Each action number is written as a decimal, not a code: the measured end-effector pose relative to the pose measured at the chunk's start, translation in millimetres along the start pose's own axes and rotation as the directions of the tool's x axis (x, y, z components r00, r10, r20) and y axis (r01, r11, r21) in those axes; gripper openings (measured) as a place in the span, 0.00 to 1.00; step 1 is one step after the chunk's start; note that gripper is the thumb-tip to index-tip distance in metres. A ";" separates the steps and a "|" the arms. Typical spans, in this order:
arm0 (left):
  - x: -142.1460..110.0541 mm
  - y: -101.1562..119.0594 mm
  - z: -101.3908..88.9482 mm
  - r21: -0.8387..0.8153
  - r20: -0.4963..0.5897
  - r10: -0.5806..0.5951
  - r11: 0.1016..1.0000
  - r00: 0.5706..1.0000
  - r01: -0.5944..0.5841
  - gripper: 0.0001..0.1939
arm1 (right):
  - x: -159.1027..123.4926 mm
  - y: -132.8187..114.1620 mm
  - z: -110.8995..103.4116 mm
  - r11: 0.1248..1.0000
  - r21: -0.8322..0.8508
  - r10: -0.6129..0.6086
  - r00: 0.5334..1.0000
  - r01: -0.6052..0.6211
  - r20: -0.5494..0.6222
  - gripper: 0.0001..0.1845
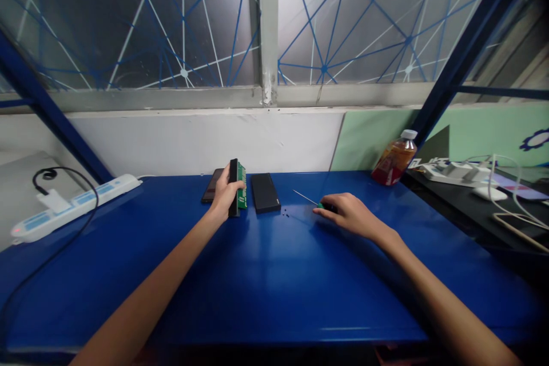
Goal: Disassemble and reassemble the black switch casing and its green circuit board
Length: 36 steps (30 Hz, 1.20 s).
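Observation:
My left hand [223, 194] is closed around a black casing with a green circuit board [242, 186] along its right side, held tilted up on edge above the table. To its right a flat black box [265, 193] lies on the blue table. Several tiny dark screws [286, 213] are scattered by the box's near right corner. My right hand [345, 211] rests low over the table with its fingers around the handle of a screwdriver [306, 197]; the thin shaft points left and away from me. Part of the handle is hidden under the fingers.
A dark phone-like slab [209, 190] lies behind my left hand. At left is a white power strip [77, 209] with a black cable. A drink bottle [393, 159] leans at the back right. Beyond the blue frame, chargers and white cables [493, 183] cover a black surface.

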<state>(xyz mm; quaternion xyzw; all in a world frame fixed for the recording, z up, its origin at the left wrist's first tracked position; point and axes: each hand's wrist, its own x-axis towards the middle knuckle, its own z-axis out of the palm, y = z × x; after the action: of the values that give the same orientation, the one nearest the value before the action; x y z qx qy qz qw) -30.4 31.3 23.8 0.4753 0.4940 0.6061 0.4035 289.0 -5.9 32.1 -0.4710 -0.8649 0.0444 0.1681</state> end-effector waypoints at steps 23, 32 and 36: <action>-47.6 27.4 24.4 0.450 0.795 -0.325 0.882 0.511 -0.138 0.24 | 0.2 -2.0 -3.3 0.986 0.154 0.115 0.936 -0.067 -0.331 0.16; -50.3 29.6 22.6 0.414 0.876 -0.142 0.711 0.461 -0.568 0.34 | 8.7 -20.6 -7.4 0.836 0.548 0.305 0.812 0.021 -0.498 0.18; -57.6 26.4 26.1 0.454 0.880 -0.171 0.573 0.442 -0.682 0.48 | 21.6 -36.1 -19.3 0.776 0.625 0.343 0.775 0.086 -0.531 0.17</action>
<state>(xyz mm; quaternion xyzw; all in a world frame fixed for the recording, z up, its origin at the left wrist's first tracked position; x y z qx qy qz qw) 7.4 -23.2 41.1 0.9095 0.3378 0.0663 0.2330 255.7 -9.6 64.0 -0.4385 -0.6602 0.1799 0.5827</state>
